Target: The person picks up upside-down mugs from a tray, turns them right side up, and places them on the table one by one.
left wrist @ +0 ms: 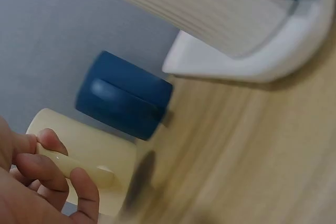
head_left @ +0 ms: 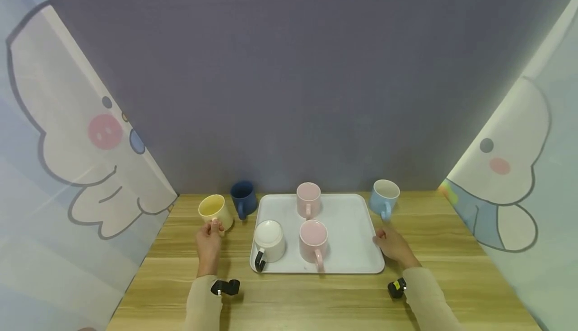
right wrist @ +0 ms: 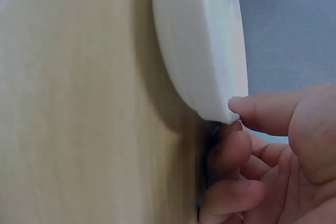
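At the left, my left hand (head_left: 209,245) pinches the handle of a yellow mug (head_left: 227,219). The left wrist view shows thumb and curled fingers around that handle (left wrist: 79,167); the mug stands upright and casts a shadow on the wood. My right hand (head_left: 395,245) grips the right edge of a white tray (head_left: 352,240). In the right wrist view, its thumb (right wrist: 262,111) lies over the rim and the fingers curl below. On the tray sit a white mug (head_left: 269,240) with a black handle and two pink mugs (head_left: 312,243), which appear upside down.
A dark blue mug (head_left: 246,203) stands upright between the yellow mug and the tray. Past the tray's right side is an upright light blue mug (head_left: 383,203). A grey wall (head_left: 307,80) rises behind the wooden table (head_left: 307,301), with cartoon-printed panels (head_left: 67,120) on both sides.
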Action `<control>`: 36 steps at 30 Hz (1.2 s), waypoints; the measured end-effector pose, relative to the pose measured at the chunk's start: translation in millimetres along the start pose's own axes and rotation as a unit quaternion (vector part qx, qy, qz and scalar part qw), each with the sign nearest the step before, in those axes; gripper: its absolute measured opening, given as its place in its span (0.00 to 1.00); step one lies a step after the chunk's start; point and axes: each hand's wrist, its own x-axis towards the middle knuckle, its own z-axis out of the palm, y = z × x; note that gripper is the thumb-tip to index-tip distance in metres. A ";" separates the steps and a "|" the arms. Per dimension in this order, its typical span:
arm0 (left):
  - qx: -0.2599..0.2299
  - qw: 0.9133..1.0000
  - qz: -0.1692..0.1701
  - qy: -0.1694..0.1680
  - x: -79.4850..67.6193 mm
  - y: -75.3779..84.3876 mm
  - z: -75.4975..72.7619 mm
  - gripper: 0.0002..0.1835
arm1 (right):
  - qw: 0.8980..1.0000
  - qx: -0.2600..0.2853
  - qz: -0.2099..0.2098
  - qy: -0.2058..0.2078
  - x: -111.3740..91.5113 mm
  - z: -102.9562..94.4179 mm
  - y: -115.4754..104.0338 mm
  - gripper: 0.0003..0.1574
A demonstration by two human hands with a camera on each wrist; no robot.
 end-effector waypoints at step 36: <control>0.117 0.990 0.030 0.073 -5.0 -8.7 9.2 0.18 | 1.000 0.015 0.013 -0.011 -0.8 1.2 2.0 0.11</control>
